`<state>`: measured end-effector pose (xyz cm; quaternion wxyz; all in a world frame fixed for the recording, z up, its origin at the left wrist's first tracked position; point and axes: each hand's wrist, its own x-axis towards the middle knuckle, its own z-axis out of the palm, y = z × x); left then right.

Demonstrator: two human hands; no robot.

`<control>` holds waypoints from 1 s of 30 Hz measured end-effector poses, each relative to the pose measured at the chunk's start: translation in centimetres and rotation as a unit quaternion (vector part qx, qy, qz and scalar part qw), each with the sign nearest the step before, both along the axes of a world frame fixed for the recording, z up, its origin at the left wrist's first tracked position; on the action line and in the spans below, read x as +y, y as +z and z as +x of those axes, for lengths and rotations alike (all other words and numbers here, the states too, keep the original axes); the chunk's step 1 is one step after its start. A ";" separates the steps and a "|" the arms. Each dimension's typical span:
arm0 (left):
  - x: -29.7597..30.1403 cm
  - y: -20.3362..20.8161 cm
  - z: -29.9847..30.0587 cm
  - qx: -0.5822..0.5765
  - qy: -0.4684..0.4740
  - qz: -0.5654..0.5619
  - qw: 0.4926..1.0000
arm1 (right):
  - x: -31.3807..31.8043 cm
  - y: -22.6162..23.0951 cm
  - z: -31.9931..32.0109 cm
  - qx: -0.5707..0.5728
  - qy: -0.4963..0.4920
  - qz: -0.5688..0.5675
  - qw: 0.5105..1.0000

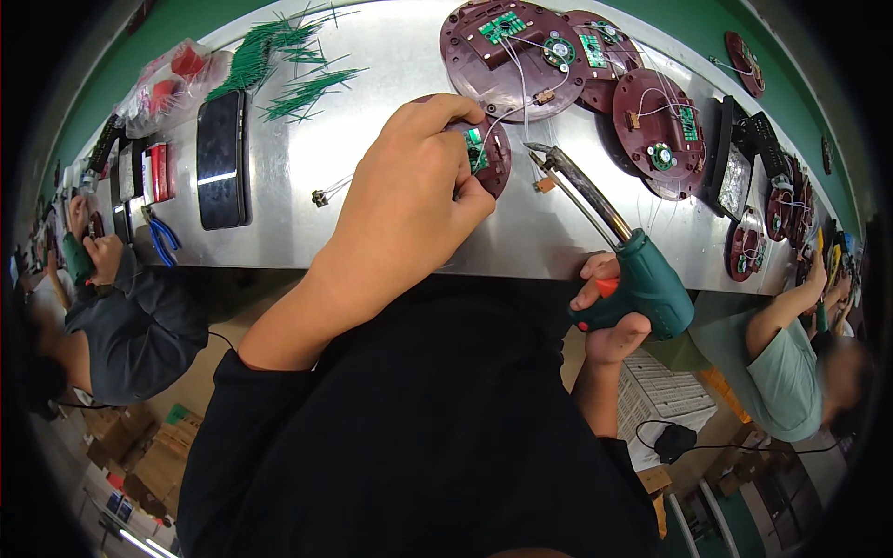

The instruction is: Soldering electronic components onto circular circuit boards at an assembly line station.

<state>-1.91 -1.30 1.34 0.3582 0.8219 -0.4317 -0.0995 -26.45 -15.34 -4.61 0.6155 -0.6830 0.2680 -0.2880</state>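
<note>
L hand (pixel 419 181) fingers clamp sm. maroon disc (pixel 499 158) approx. 1 o'clock, R hand's (pixel 612 346) grip green soldering gun (pixel 656 288) at 3; tip (pixel 536 147) could scorch white wires (pixel 524 91) if it drifts toward 12.

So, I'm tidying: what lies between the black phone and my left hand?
In the head view: a small wired component, on the metal table.

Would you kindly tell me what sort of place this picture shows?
Probably an electronics assembly workshop: the right hand holds a green soldering gun, maroon discs with wired circuit boards lie on a metal bench, and co-workers are at it on both sides.
</note>
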 end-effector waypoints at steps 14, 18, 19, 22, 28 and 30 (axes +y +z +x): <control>-0.1 0.3 -0.1 -0.005 -0.011 -0.022 1.000 | 0.1 -0.2 0.1 -0.020 -0.002 -0.006 1.000; 0.8 0.3 0.8 0.020 -0.041 -0.015 0.999 | 0.1 -0.1 0.2 -0.019 0.001 -0.004 1.000; 1.0 0.4 1.1 0.021 -0.049 -0.025 0.998 | 0.1 0.0 0.2 -0.015 -0.001 -0.007 1.000; 1.8 1.1 1.6 -0.010 -0.073 -0.012 0.997 | 0.1 0.0 0.1 -0.021 0.000 -0.003 1.000; 3.5 0.6 0.9 -0.042 -0.087 0.066 0.993 | 0.3 0.3 0.2 -0.018 0.005 0.006 1.000; 4.0 0.9 0.5 -0.050 -0.088 0.085 0.991 | 0.3 0.6 0.4 -0.017 0.000 -0.004 1.000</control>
